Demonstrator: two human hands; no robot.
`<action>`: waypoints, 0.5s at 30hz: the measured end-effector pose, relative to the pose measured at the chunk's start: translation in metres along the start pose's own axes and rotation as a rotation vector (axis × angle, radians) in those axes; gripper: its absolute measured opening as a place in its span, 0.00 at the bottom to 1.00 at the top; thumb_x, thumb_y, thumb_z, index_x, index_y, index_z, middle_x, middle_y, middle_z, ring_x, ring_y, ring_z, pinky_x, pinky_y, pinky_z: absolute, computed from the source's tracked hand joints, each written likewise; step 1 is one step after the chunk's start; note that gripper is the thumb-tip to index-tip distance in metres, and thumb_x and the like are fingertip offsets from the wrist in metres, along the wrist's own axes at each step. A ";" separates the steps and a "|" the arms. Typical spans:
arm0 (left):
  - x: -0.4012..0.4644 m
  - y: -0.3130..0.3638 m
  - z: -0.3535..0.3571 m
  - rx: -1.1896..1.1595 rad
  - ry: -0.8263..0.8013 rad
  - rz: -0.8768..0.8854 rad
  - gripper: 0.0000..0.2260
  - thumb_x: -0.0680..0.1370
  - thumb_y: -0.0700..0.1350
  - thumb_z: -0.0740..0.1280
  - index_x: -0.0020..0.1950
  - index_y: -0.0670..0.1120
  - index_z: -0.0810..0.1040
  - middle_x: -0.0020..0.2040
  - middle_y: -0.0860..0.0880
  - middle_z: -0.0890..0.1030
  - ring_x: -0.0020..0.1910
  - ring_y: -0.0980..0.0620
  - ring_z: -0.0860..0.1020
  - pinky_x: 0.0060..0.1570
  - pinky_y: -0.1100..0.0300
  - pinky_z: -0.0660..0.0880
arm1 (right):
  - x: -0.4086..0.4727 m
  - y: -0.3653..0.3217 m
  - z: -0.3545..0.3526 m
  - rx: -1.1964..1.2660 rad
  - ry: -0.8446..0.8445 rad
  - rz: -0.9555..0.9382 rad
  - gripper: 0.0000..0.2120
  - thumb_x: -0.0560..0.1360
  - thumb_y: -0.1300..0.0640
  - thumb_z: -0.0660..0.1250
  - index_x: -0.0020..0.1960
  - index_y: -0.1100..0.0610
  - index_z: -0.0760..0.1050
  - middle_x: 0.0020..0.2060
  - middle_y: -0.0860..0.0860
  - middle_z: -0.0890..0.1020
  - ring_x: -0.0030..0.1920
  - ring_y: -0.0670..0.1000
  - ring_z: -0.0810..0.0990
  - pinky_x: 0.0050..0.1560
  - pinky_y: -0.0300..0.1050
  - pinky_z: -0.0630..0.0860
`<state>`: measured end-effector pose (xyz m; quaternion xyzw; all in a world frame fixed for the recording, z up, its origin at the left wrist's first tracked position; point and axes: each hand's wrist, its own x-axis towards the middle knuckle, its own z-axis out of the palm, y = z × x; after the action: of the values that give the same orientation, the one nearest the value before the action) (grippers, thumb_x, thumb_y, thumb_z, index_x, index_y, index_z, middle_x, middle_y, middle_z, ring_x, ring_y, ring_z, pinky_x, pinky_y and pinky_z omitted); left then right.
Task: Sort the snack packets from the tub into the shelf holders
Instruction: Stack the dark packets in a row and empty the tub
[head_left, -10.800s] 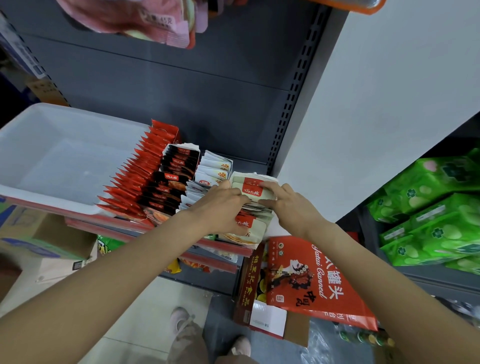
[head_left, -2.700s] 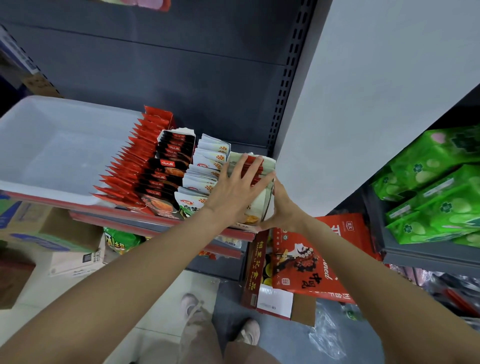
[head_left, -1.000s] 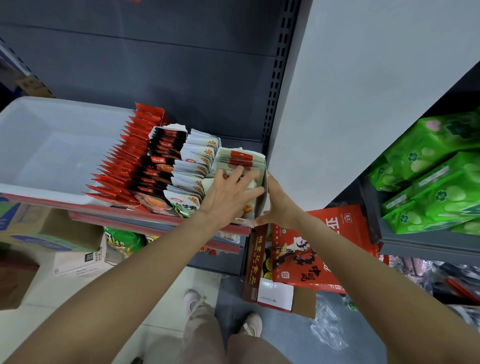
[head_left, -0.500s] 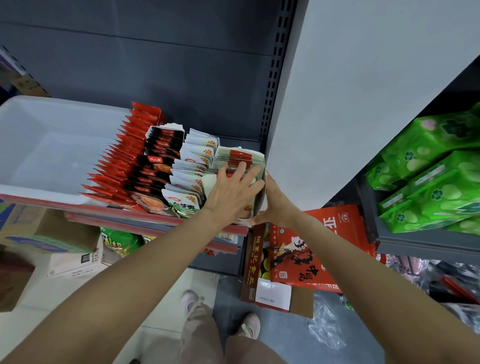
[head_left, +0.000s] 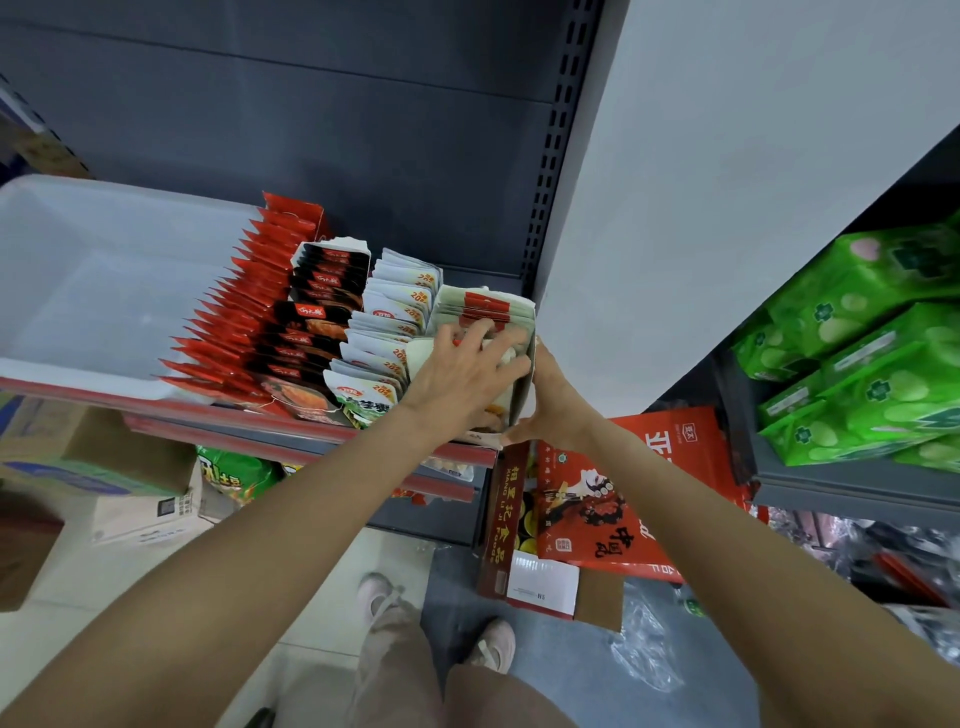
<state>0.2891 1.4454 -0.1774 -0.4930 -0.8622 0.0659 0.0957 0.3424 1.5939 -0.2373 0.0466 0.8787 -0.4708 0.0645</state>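
The left hand pressed spread fingers onto cream-and-red snack packets in the white cardboard holder at the grey shelf's right front corner; the right hand cupped the holder's outer side.

Green packages are stacked on a grey shelf at the right. Below, a red gift box leans on the floor, with a white label at its lower edge. A clear plastic bag lies beside it. At the left, cardboard boxes stand on the pale tiled floor.
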 end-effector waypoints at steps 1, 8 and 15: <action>-0.001 -0.004 -0.002 -0.043 0.019 0.048 0.36 0.60 0.64 0.76 0.61 0.51 0.68 0.64 0.48 0.71 0.57 0.45 0.73 0.47 0.50 0.71 | 0.000 -0.001 0.000 -0.003 -0.003 -0.004 0.58 0.55 0.58 0.82 0.74 0.55 0.50 0.69 0.49 0.62 0.70 0.49 0.60 0.71 0.47 0.62; -0.020 -0.019 -0.015 -0.156 -0.120 -0.155 0.48 0.72 0.52 0.70 0.76 0.42 0.37 0.77 0.42 0.37 0.75 0.43 0.36 0.74 0.48 0.40 | -0.010 -0.013 0.001 0.094 -0.112 0.027 0.60 0.59 0.73 0.77 0.75 0.58 0.36 0.64 0.38 0.61 0.65 0.34 0.61 0.66 0.28 0.61; -0.009 -0.014 -0.020 -0.316 -0.366 -0.073 0.51 0.71 0.52 0.70 0.75 0.47 0.32 0.75 0.47 0.31 0.73 0.47 0.30 0.72 0.40 0.36 | -0.015 -0.034 0.013 0.236 -0.118 0.156 0.63 0.63 0.75 0.73 0.70 0.60 0.22 0.69 0.51 0.62 0.72 0.51 0.60 0.73 0.57 0.58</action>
<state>0.2868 1.4310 -0.1556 -0.4503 -0.8820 0.0148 -0.1379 0.3536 1.5643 -0.2142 0.0944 0.8057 -0.5662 0.1466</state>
